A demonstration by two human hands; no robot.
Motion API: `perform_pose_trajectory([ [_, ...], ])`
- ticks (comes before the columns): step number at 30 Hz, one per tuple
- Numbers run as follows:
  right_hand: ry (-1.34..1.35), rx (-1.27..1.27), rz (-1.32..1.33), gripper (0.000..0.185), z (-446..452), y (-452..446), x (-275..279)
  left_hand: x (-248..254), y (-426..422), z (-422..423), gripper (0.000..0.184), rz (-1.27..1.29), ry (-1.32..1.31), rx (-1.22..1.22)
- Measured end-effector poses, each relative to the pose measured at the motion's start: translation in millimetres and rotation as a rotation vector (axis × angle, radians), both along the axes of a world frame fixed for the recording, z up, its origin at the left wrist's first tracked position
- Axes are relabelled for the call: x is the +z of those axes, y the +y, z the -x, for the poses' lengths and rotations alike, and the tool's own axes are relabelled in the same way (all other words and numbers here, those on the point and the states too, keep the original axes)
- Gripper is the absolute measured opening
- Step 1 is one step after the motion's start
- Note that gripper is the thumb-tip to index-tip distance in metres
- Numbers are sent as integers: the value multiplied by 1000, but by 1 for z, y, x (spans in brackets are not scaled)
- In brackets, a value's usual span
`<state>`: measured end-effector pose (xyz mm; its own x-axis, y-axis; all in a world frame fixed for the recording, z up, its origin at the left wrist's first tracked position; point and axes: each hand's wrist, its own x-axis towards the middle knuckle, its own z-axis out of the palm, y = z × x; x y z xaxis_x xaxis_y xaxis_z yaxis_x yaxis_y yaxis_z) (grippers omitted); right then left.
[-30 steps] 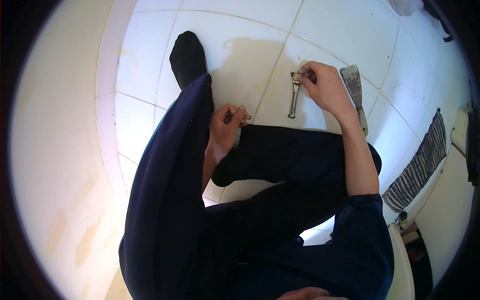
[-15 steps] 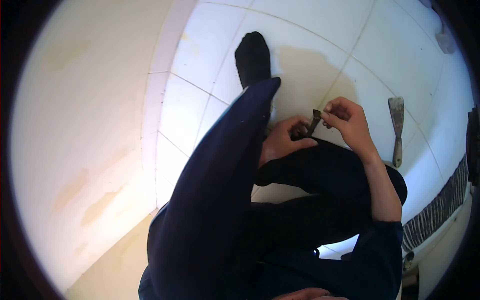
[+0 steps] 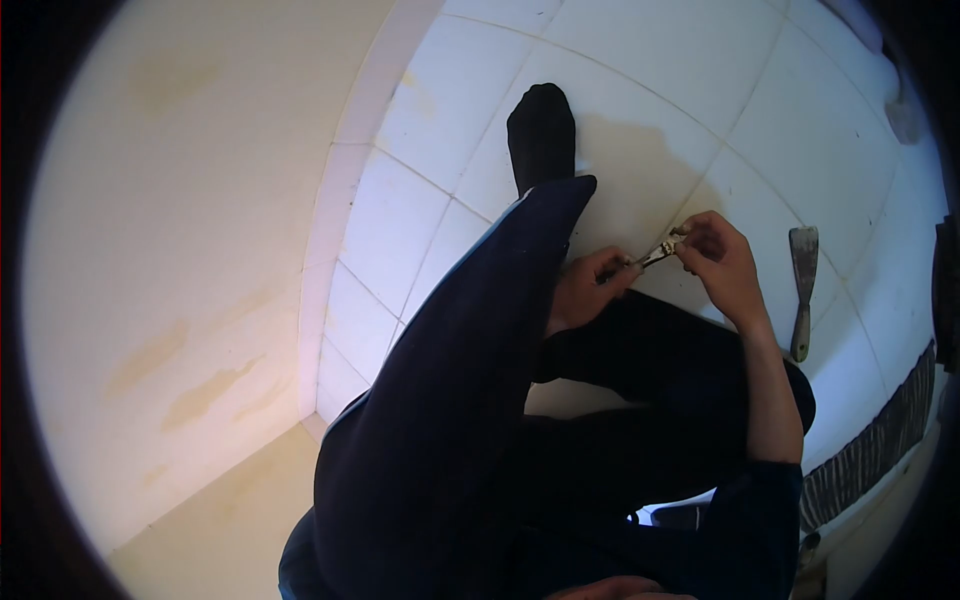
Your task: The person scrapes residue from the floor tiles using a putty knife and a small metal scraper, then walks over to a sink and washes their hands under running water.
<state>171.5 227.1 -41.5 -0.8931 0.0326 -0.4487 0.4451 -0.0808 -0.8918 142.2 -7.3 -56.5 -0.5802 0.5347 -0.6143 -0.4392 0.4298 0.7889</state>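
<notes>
My left hand (image 3: 590, 290) is closed in a pinch on the lower end of a small narrow tool (image 3: 658, 252) with a shiny metal part. Its exact kind is too small to make out. At the tool's upper end, the thumb and fingers of my right hand (image 3: 722, 262) are curled together and grip it. The tool slants up to the right between the two hands, just past my bent leg in dark trousers (image 3: 640, 345). Fingers cover both of its ends.
A scraper (image 3: 803, 290) with a worn blade lies on the white tiled floor (image 3: 640, 60), right of my right hand. My foot in a black sock (image 3: 541, 130) rests ahead. A stained wall (image 3: 190, 250) rises at left; a striped dark mat (image 3: 875, 440) lies at right.
The small tool has turned from nearly upright to a slant, and its shiny side now shows. My right fingers have closed in on its upper end. The whole view has shifted slightly.
</notes>
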Motion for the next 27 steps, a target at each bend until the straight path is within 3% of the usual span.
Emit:
perform_pose_trajectory([
  [4, 52, 4, -90, 21, 0, 6, -7, -6, -1, -1, 23, 20, 24, -15],
  [13, -128, 116, 99, 20, 2, 15, -13, -1, 2, 1, 31, 90, -2, -23],
  [20, -119, 47, 222, 20, 7, 14, -4, -4, -2, 4, 31, 77, -9, -53],
  [23, -41, -44, 221, 19, 10, 29, -7, 8, 8, 3, 27, 73, -14, 57],
  [27, 30, -212, 132, 16, 14, 55, -21, -17, -2, -1, 24, 37, -56, 215],
])
